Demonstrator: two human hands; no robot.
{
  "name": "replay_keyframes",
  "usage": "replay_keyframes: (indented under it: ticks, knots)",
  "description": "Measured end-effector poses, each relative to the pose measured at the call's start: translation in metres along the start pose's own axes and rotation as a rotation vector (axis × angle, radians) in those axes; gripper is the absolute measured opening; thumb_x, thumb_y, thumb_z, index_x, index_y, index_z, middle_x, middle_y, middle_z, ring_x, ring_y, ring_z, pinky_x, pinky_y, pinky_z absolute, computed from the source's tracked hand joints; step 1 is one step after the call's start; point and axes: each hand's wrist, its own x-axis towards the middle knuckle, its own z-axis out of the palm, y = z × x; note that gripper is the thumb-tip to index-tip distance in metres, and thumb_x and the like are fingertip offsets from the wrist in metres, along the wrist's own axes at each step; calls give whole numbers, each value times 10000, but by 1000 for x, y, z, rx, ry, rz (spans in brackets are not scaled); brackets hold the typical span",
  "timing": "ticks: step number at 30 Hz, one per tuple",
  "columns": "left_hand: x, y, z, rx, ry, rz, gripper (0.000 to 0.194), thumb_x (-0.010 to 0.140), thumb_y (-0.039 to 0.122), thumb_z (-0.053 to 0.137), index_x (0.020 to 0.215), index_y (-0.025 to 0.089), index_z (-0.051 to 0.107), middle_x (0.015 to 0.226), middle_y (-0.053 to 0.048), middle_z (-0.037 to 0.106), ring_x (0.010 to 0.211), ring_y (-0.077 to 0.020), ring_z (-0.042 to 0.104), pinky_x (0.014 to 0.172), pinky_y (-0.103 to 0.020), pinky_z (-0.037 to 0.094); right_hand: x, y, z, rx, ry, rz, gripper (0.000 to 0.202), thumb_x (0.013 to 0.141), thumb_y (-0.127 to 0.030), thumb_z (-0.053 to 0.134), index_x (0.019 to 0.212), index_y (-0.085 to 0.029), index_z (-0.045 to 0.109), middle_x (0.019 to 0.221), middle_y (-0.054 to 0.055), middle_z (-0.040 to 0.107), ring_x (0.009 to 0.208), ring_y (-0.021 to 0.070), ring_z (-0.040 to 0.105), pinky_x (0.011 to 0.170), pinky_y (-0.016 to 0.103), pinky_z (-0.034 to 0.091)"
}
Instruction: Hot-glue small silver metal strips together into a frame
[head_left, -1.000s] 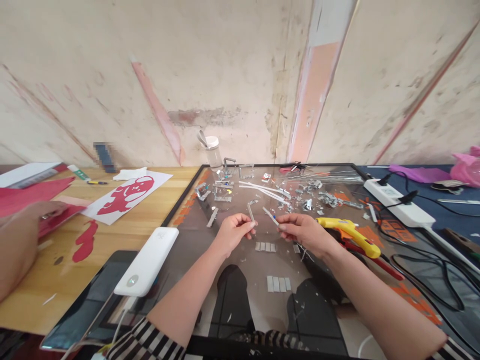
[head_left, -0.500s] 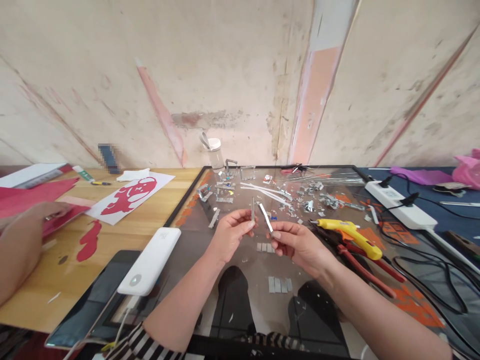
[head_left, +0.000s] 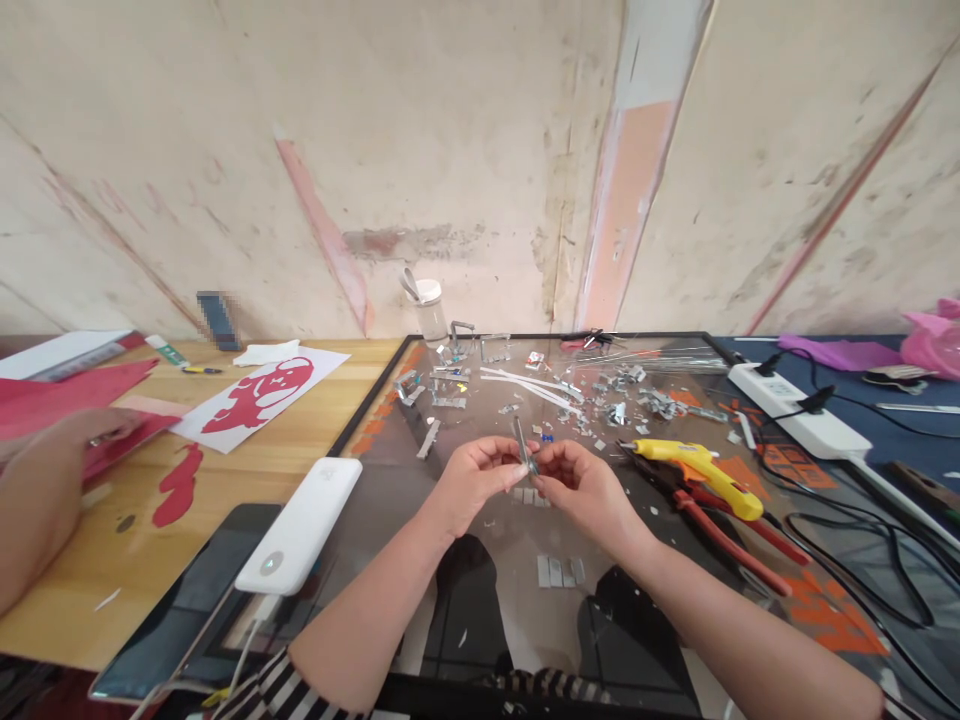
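Note:
My left hand [head_left: 480,482] pinches a thin grey strip [head_left: 520,438], which sticks up and leans slightly left. Right beside it, the closed fingers of my right hand [head_left: 581,488] meet the strip's lower end, with the silver strip held there mostly hidden by the fingertips. Behind my fingertips lie small grey rectangular pieces [head_left: 531,497] in a row. Closer to me, another row of grey pieces [head_left: 559,572] rests on the dark glass tabletop [head_left: 517,620].
Right of my hands lie a yellow glue gun [head_left: 694,457], red-handled pliers [head_left: 739,550] and a white power strip [head_left: 802,408] with black cords. White strips [head_left: 529,385] and metal scraps lie farther back. A white power bank [head_left: 300,525] sits left, near another person's hand [head_left: 105,428].
My two hands have come together, so the separate strips now meet at my fingertips. The right hand's strip has swung mostly out of sight.

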Motion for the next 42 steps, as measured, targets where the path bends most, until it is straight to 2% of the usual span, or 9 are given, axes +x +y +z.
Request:
replay_keyframes:
  ticks: [4,7,10,17,23,28,32,36,42]
  knots:
    - [0,0,-5,21,-29,-24,228,669,229,717,873,136,678,979,-79,678,705,-105,554,585,-203,382,-2,-11,-14,-356,29,-189,204,770,-269,593,958,-194,563,863,39,636,722,159,598,655,304,498]
    - [-2,2,-6,41,-125,-120,228,634,226,740,829,125,677,854,-59,686,623,-83,524,577,-205,380,-4,-22,-27,-672,96,-545,410,811,-182,533,1219,-211,491,1216,121,542,1066,226,533,857,392,467]
    - [-4,4,-5,77,-255,-220,235,601,223,760,795,113,682,795,-58,682,650,-104,545,634,-230,410,-6,-30,-34,-987,-27,-808,445,832,-117,482,1263,-228,490,1376,127,428,1223,263,406,948,444,394]
    - [-4,5,-2,114,-268,-281,249,599,250,765,794,115,690,826,-65,692,644,-99,543,593,-205,394,-5,-26,-41,-1197,-157,-948,284,886,-135,424,1093,-154,619,1082,117,645,910,206,575,795,357,461]
    - [-4,6,-3,109,-244,-264,268,656,351,726,759,113,659,811,-81,690,581,-80,503,511,-192,348,2,-16,-43,-849,-83,-718,247,882,-157,442,1039,-156,633,972,110,653,868,194,579,781,339,468]
    - [-3,6,-3,181,-122,-192,274,684,367,700,711,129,567,823,-71,696,527,-61,474,498,-197,317,5,-18,-42,-95,-107,-22,397,804,-255,579,1194,-199,529,721,-6,612,561,99,498,538,238,412]
    - [-2,7,-1,234,-68,-106,253,719,327,667,743,158,481,819,-61,700,523,-63,476,510,-200,310,8,-14,-41,460,-177,362,300,696,-286,708,966,-163,665,645,-15,569,492,54,412,464,206,322]
    - [-3,7,2,324,-21,-56,235,742,293,634,778,179,433,814,-40,700,545,-70,492,541,-203,333,10,-10,-35,619,-147,419,294,616,-223,779,888,-136,709,620,-17,549,498,44,399,438,196,292]
    - [-2,2,1,407,-3,-32,391,753,254,622,1098,166,458,807,-27,689,619,-98,537,601,-221,382,10,-9,-29,458,-38,324,347,611,-334,774,899,-150,712,658,2,593,526,62,462,466,207,364]
